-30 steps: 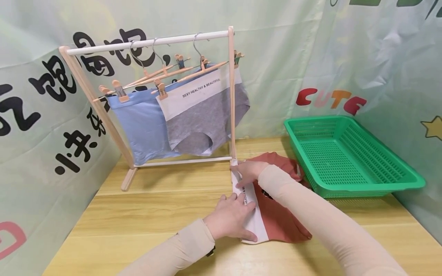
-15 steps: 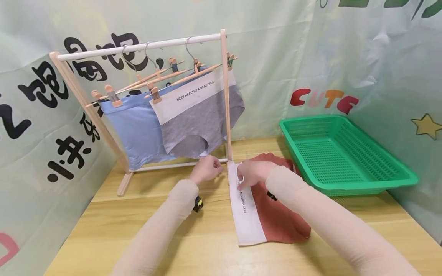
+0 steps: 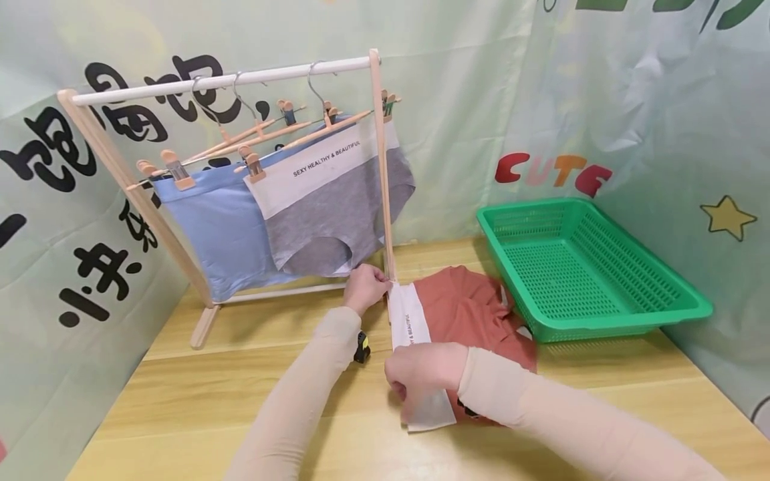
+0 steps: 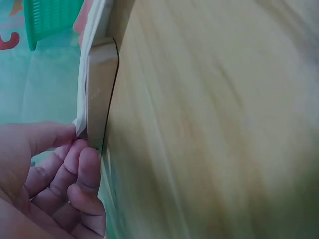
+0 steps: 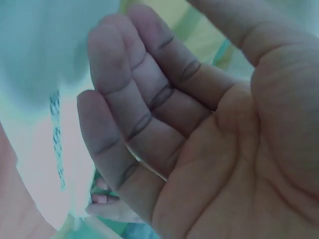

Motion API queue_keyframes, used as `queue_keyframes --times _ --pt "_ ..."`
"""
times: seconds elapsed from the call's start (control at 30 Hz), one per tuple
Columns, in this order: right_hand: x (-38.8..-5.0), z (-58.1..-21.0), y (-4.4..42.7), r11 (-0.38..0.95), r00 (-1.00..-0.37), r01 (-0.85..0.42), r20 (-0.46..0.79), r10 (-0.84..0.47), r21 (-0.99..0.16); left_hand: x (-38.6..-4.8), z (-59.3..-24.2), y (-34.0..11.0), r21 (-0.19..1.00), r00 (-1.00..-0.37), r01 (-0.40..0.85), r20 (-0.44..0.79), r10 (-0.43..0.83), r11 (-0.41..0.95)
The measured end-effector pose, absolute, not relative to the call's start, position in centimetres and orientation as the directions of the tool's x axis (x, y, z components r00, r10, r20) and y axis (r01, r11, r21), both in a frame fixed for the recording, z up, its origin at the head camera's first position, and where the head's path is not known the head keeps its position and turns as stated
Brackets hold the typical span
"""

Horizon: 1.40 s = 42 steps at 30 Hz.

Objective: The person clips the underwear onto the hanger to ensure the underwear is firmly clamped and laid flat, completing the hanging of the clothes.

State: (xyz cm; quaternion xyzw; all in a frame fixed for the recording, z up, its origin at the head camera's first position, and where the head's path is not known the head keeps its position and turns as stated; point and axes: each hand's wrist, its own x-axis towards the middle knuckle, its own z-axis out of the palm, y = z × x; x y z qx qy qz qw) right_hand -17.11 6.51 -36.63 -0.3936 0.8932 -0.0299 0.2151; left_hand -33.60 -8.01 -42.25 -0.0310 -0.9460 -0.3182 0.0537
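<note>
Rust-red briefs (image 3: pixel 460 304) with a white lettered waistband (image 3: pixel 404 310) lie on the table, the band toward the left. My left hand (image 3: pixel 365 287) pinches the band's far corner between thumb and forefinger, beside the rack's wooden foot (image 4: pixel 102 84); the left wrist view shows this pinch close up. Above the near part of the band is my right hand (image 3: pixel 424 374), slightly blurred and hiding some of the lettering. In the right wrist view its fingers (image 5: pixel 107 55) are loosely bent, with nothing between them and the palm.
A small wooden rack (image 3: pixel 381 153) stands at the left back. On its hangers are blue underwear (image 3: pixel 210 230) and grey briefs (image 3: pixel 319 210), held by clips (image 3: pixel 252 164). To the right back sits a green plastic basket (image 3: pixel 559 267). Printed cloth (image 3: pixel 445 120) encloses the table behind and at the sides.
My left hand has left the near end of the waistband and gone to its far corner, which it now pinches. The right hand has moved from the far end toward the near end.
</note>
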Motion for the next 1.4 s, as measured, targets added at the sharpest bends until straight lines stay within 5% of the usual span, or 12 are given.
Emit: queue_keyframes --times 0.37,1.03,1.23,1.4 --pt "-16.0 -38.0 6.3 0.621 -0.544 -0.762 -0.337 -0.768 -0.185 -33.7 -42.1 -9.4 0.633 -0.993 0.074 0.118 -0.001 0.771" --pt "-17.2 -38.7 5.4 0.485 -0.432 -0.823 -0.231 -0.872 -0.295 -32.9 -41.4 -10.7 0.583 -0.994 0.086 0.109 0.028 0.808" --pt "-17.6 -37.7 7.5 0.534 -0.5 -0.782 -0.189 -0.845 -0.321 -30.4 -40.5 -11.2 0.49 -0.955 0.296 0.171 0.242 0.82" --pt "-17.3 -37.4 8.8 0.58 -0.553 -0.789 -0.176 -0.814 -0.205 -28.0 -40.5 -11.2 0.35 -0.82 0.564 0.128 0.558 0.748"
